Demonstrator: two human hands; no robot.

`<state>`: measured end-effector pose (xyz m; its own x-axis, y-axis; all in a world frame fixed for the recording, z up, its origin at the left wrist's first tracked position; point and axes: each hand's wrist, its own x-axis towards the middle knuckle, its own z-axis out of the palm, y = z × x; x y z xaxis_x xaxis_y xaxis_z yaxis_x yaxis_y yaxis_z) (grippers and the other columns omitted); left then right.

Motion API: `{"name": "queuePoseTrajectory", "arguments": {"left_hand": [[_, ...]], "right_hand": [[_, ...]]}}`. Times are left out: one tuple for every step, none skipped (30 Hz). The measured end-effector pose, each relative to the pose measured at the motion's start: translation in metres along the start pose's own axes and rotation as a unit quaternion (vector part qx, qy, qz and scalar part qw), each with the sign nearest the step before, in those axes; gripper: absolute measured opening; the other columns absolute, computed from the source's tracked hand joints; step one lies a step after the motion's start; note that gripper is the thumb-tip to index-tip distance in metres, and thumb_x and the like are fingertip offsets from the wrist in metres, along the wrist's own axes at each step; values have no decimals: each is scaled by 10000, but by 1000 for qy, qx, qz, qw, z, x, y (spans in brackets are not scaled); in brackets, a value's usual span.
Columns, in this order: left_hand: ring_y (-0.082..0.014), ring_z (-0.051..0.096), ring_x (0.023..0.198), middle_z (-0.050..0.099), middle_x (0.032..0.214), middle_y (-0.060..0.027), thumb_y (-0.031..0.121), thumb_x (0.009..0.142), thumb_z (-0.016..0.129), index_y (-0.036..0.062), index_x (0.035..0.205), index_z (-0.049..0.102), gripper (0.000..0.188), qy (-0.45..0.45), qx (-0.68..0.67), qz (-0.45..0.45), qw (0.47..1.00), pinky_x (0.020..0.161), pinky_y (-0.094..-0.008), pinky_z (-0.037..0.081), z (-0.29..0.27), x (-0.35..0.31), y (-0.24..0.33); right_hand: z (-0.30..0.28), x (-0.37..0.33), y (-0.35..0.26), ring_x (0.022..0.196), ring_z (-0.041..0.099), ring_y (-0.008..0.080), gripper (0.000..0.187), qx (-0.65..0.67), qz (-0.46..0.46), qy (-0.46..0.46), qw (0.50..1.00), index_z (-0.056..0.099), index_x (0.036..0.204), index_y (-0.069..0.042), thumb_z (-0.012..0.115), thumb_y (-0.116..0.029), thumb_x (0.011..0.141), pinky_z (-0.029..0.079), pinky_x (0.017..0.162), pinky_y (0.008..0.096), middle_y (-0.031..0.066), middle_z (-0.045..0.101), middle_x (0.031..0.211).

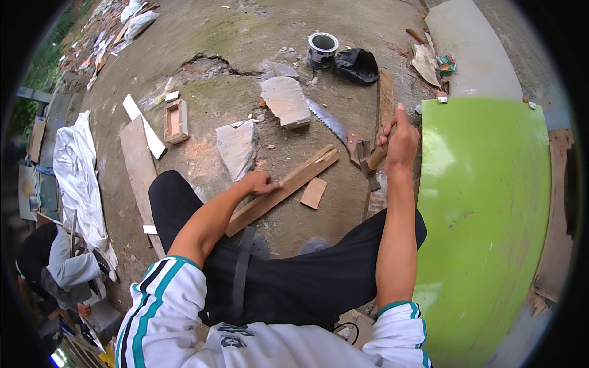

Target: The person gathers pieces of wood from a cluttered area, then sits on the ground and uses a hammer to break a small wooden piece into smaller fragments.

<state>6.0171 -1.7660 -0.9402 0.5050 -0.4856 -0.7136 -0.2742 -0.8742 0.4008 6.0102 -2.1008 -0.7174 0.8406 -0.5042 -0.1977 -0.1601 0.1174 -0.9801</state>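
Note:
My right hand (pixel 400 141) is wrapped round the wooden handle of a hammer (pixel 370 170), its thumb stretched up and the metal head hanging below. On the near left, my left hand (pixel 259 182) grips the edge of a long wooden strip (pixel 294 183) that slants away from my knee. The strip's far end looks split or notched. A small square wood piece (pixel 314 193) lies just right of the strip. Behind the hammer head, a handsaw (pixel 334 127) rests on the ground with its toothed blade against a stone slab (pixel 286 101).
A second flat stone (pixel 237 147) and a small wooden box (pixel 176 121) lie to the left. Farther off stand a metal can (pixel 322 50) and a black plastic bag (pixel 357 64). A bright green panel (pixel 478 233) covers the right side. Another person (pixel 61 257) crouches at the far left.

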Motion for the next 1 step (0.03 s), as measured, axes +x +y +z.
{"name": "queuePoseTrajectory", "arguments": {"left_hand": [[-369, 658, 1056, 674, 1084, -280, 683, 896, 490, 70, 1134, 709, 693, -29, 31, 28, 999, 927, -463, 494, -4, -13, 5]], "right_hand": [[8, 2, -3, 510, 466, 155, 502, -12, -4, -3, 1000, 474, 667, -75, 525, -466, 978, 396, 506, 312, 42, 452, 588]]}}
